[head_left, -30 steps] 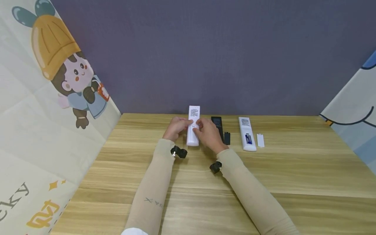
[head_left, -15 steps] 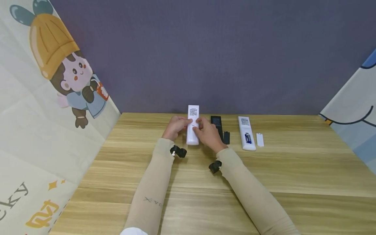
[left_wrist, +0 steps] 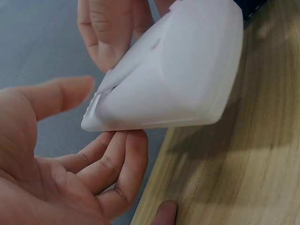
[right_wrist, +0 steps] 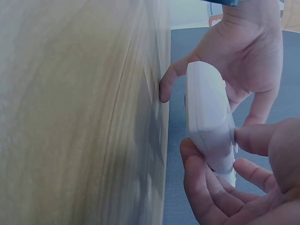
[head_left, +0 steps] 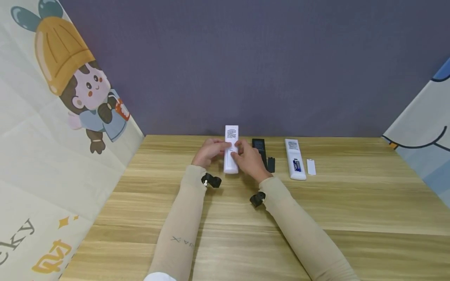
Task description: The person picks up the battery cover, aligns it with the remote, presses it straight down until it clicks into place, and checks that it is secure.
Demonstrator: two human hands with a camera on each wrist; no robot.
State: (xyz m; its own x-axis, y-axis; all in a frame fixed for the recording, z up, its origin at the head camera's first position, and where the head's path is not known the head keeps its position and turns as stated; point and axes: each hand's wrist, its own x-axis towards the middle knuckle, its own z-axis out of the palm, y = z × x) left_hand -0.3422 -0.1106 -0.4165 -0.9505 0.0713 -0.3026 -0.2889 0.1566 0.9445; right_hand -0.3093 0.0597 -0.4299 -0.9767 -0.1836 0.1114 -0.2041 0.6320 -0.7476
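A white remote control (head_left: 231, 166) is held back side up by both hands near the table's far edge. My left hand (head_left: 208, 151) supports it from the left; in the left wrist view its fingers curl against the underside of the remote and the thumb reaches over the back. From the other side my right hand (head_left: 250, 159) grips the remote, fingers beneath and thumb pressed on the battery cover (head_left: 227, 160). A narrow gap shows along the cover in the left wrist view. The right wrist view shows the remote (right_wrist: 206, 105) off the tabletop.
To the right lie a black remote (head_left: 259, 145), partly behind my right hand, and its loose cover (head_left: 271, 164). Farther right is a second white remote (head_left: 292, 152) with batteries (head_left: 297, 165) exposed, beside its white cover (head_left: 311, 167). A dark partition (head_left: 260, 78) rises behind the table.
My left wrist has shifted slightly to the left. Both hands keep their hold on the white remote, and the other things on the table lie as before.
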